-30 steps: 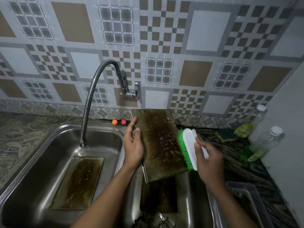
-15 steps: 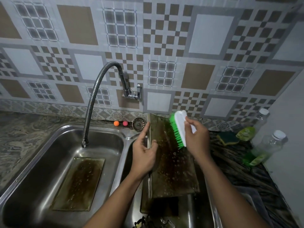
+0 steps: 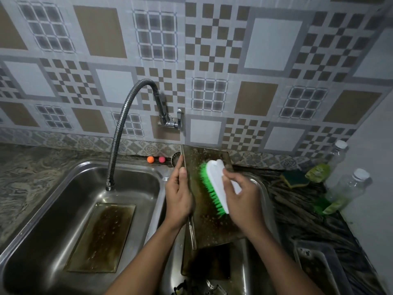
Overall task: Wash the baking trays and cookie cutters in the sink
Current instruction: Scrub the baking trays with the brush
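Over the right basin of the sink (image 3: pixel 89 163), the left hand (image 3: pixel 178 199) gripped the left rim of the propped-up baking tray (image 3: pixel 209 228), thumb on its face. The right hand (image 3: pixel 244 201) was curled round the white back of the brush (image 3: pixel 214 184), green bristles on the tray's sudsy brown face. Half a second earlier the brush was at the tray's far edge; it had since come nearer, to mid-tray, while the tray barely shifted. That suggests a scrub stroke under way. Grime still showed, and the tray was not yet rinsed. A second tray (image 3: pixel 102 237) lay flat in the left basin below the hose tap (image 3: pixel 119 141), with no water visibly running. A third tray (image 3: pixel 204 265) sat under the held one, mostly hidden. The cookie cutters (image 3: pixel 214 290) were cut off at the near edge, their shapes unclear. The held tray's back face could not be seen.
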`<state>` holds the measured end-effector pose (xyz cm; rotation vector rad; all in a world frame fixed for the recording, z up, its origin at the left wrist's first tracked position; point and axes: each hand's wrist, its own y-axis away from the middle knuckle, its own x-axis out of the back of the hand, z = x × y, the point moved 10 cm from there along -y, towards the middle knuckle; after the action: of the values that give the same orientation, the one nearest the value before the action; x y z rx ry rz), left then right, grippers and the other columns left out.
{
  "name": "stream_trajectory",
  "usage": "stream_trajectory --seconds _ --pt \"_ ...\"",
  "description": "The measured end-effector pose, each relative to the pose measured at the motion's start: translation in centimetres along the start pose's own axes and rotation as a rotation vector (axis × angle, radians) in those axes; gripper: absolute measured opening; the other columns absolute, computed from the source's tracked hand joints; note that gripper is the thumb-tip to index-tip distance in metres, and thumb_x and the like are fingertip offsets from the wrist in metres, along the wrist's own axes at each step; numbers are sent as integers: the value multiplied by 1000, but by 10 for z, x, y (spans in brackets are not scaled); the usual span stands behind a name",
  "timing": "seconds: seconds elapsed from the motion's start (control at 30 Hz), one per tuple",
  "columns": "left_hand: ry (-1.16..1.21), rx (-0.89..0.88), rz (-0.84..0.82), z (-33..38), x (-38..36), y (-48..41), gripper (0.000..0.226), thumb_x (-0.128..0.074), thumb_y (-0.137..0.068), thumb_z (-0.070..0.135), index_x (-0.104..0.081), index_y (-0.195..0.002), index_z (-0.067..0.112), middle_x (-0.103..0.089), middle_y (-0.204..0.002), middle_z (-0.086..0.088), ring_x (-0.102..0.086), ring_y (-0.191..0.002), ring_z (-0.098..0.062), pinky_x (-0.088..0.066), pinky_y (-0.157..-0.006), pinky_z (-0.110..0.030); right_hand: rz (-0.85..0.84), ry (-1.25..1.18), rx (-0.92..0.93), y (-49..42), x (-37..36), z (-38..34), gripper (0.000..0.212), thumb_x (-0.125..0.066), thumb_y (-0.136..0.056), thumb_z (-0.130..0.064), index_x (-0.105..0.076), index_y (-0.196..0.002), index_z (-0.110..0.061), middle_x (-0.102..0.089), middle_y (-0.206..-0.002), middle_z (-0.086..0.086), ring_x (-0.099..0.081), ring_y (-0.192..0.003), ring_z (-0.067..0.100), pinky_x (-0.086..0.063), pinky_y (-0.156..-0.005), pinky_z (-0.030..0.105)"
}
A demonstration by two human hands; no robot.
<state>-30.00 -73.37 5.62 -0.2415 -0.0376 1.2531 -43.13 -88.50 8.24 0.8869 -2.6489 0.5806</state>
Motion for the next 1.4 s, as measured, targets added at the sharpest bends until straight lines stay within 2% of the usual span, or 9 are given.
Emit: stream_trajectory --seconds 0.1,0.33,0.4,0.53,0.73,0.9,1.13,1.27,1.4 --pt "-8 -20 -29 -3 -2 3 40 -38 -105 11 -40 -145 10 -50 -138 17 -46 -128 10 -38 -102 -9 95 43 -115 -13 21 28 24 -59 -95 -25 -70 -116 -18 -69 -112 -3 -61 -100 9 -44 -80 21" --pt "56 -20 3 7 -15 2 40 -28 -107 19 -40 -146 15 -63 -128 3 -62 -110 2 -52 -84 -17 15 -143 -16 20 -12 -17 18 -61 -94 -20 -70 -107 -27 -64 -105 -27 -60 -97 -11 -42 -81 5" --pt "65 -29 78 12 -3 -5 41 -35 -106 21 -43 -146 14 -58 -137 -5 -59 -120 -9 -51 -96 -23 -20 -169 34 47 -14 -19 19 -62 -93 -16 -71 -107 -24 -68 -109 -23 -60 -104 -11 -44 -87 6" --pt "46 -17 122 12 8 -13 49 -53 -98 1 -43 -145 9 -50 -137 11 -53 -105 24 -40 -85 1 25 -139 -12 58 10 20 23 -64 -92 -15 -69 -106 -33 -69 -108 -23 -61 -105 -9 -46 -89 11" --pt "13 -19 99 3 -7 -4 49 -54 -99 10 -44 -146 21 -52 -142 10 -53 -127 -5 -44 -104 -20 95 -178 -52 52 16 20 23 -62 -93 -17 -66 -104 -37 -66 -105 -28 -60 -103 -12 -49 -89 14" --pt "25 -60 155 15 0 -10 47 -51 -99 1 -43 -145 8 -49 -130 21 -51 -103 26 -39 -84 2 1 -244 43 89 2 5 24 -64 -90 -6 -71 -105 -23 -71 -106 -22 -63 -105 -5 -45 -88 9" --pt "-37 -60 156 4 11 -10 48 -51 -99 2 -44 -146 11 -50 -142 5 -50 -110 23 -39 -90 0 67 -71 -89 77 42 87 25 -62 -92 -10 -67 -108 -29 -64 -103 -36 -60 -107 -7 -44 -87 5" --pt "-60 -81 157 4 9 3 53 -53 -96 -1 -44 -146 13 -56 -138 5 -55 -119 7 -41 -94 -5 193 -19 -137 70 86 107 20 -60 -94 -12 -67 -108 -24 -67 -109 -12 -59 -105 0 -41 -86 5" --pt "-57 -54 95 2 1 11 62 -54 -89 -12 -41 -147 7 -60 -109 23 -61 -86 19 -44 -77 -1 197 122 -170 84 137 123 22 -56 -97 -21 -64 -117 -19 -63 -119 -7 -56 -111 5 -42 -92 24"
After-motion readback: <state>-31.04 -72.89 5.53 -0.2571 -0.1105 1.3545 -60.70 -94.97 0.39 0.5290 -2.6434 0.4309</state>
